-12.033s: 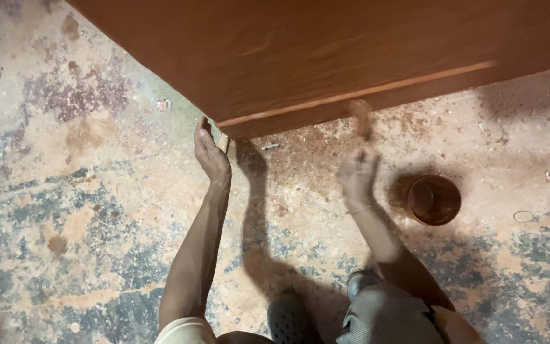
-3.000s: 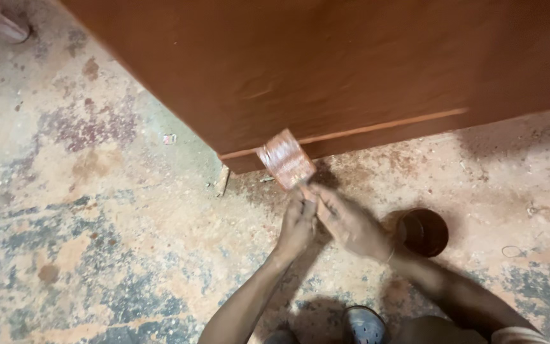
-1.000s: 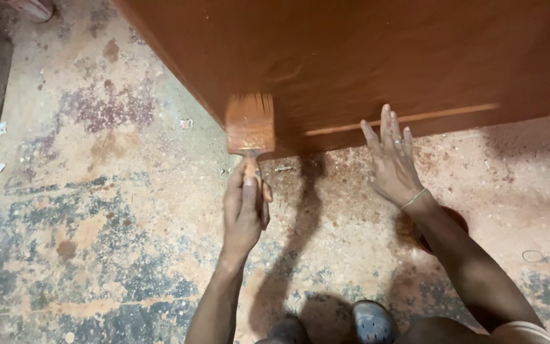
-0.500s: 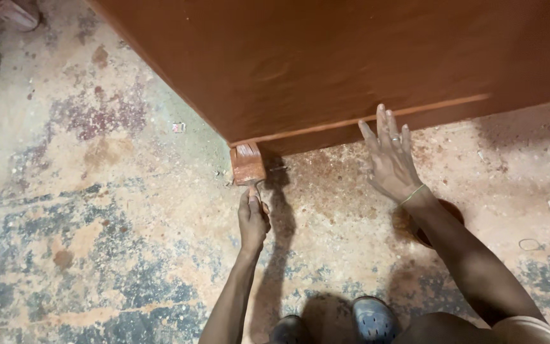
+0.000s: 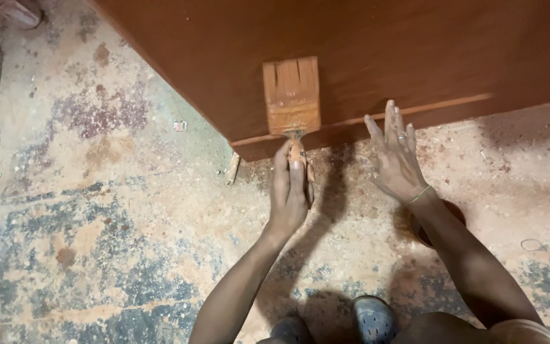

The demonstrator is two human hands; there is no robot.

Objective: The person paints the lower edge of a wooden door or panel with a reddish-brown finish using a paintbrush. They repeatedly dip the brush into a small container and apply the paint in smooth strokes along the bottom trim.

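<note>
A wide paintbrush (image 5: 292,95) with stained orange-brown bristles lies flat against the lower part of a large reddish-brown wooden panel (image 5: 415,51). My left hand (image 5: 289,191) is shut on the brush's handle, just below the panel's bottom edge. To the right, my right hand (image 5: 394,156) hovers with fingers spread, fingertips near the panel's lower strip, holding nothing. A thin bangle sits on that wrist.
A dark round pot (image 5: 444,220) stands on the floor, mostly hidden under my right forearm. The concrete floor (image 5: 97,242) is stained and dusty. A small wooden wedge (image 5: 232,169) lies by the panel's corner. My shoes (image 5: 373,318) show at the bottom edge.
The brush has swept up from the panel's bottom corner onto its face. My left hand rose with it. My right hand has stayed open near the lower strip.
</note>
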